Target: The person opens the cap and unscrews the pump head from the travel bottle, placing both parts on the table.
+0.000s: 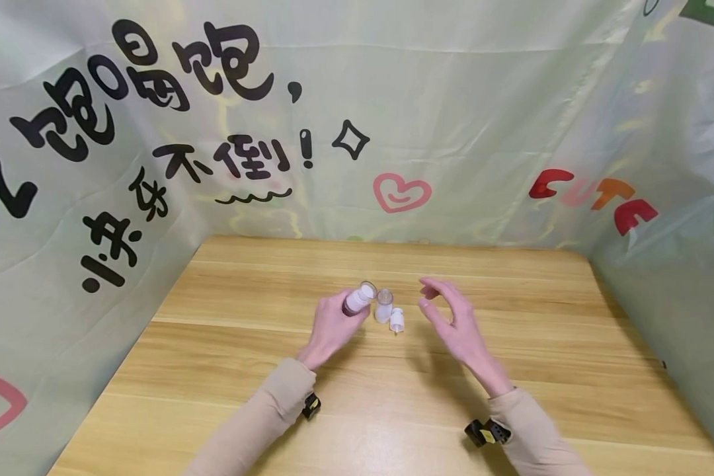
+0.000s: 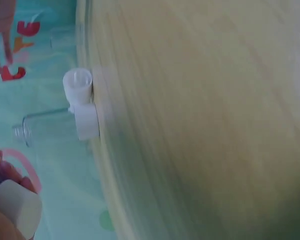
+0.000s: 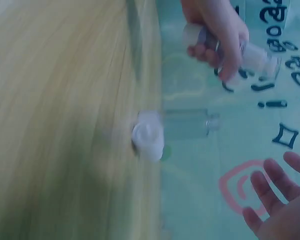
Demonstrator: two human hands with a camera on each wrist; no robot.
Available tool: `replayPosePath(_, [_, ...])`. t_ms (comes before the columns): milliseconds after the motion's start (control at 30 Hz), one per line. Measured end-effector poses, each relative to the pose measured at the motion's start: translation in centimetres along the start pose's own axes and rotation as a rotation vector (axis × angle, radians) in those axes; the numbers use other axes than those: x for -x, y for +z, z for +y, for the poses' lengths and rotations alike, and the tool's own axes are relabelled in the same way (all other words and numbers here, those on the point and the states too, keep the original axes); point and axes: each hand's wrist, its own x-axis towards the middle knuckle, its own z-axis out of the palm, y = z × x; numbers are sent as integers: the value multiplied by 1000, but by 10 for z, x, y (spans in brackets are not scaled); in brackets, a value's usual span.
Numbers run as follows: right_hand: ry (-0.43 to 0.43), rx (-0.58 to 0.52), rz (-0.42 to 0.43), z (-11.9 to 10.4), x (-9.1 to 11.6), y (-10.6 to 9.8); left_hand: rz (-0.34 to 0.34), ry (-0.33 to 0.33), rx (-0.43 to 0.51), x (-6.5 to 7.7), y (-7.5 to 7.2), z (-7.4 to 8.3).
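Covering the left of the frame, a pale fabric backdrop [image 1: 47,317] carries large black characters [image 1: 18,208], with part of a pink heart outline [image 1: 18,400] at the lower left. Next, along the lower edge, a beige left sleeve [image 1: 262,416] reaches up over the wood-grained table [image 1: 226,291], a black device [image 1: 311,405] at its cuff. Just left of the frame's centre, the left hand [image 1: 332,324] grasps a small held bottle [image 1: 359,297], its fingers curled round the body. That bottle is off the table and tilted, its clear end towards the upper right; the left wrist view shows its white base.

Right beside it, slightly below the frame's centre, a second clear bottle [image 1: 384,305] stands upright on its own white base, its threaded neck bare. A white cap-like piece [image 1: 396,320] sits just to its lower right; whether the two touch cannot be told. Above them, a pink heart [image 1: 402,198] is printed on the fabric.

Farther right, the right hand [image 1: 461,330] holds nothing, thumb and fingers apart, near the cap-like piece. Its beige right sleeve [image 1: 535,430] runs to the lower right. Colourful letters [image 1: 611,192] reading "CUTE" mark the fabric at right.
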Motion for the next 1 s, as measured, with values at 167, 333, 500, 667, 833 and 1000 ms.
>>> replayPosePath(167, [-30, 9, -160, -17, 0, 8, -129, 102, -146, 5, 5, 7])
replayPosePath(333, [-15, 29, -258, -24, 0, 16, -213, 178, -261, 10, 10, 13])
replayPosePath(500, [39, 75, -287, -26, 2, 21, -256, 203, -293, 10, 12, 17])
replayPosePath(667, [51, 94, -284, -26, 3, 22, -285, 209, -290, 9, 12, 18])
replayPosePath(833, [40, 83, -285, -23, 4, 21, -325, 203, -301, 6, 12, 17])
replayPosePath(1000, [39, 71, -282, -22, 4, 20, -381, 206, -280, 3, 10, 17])
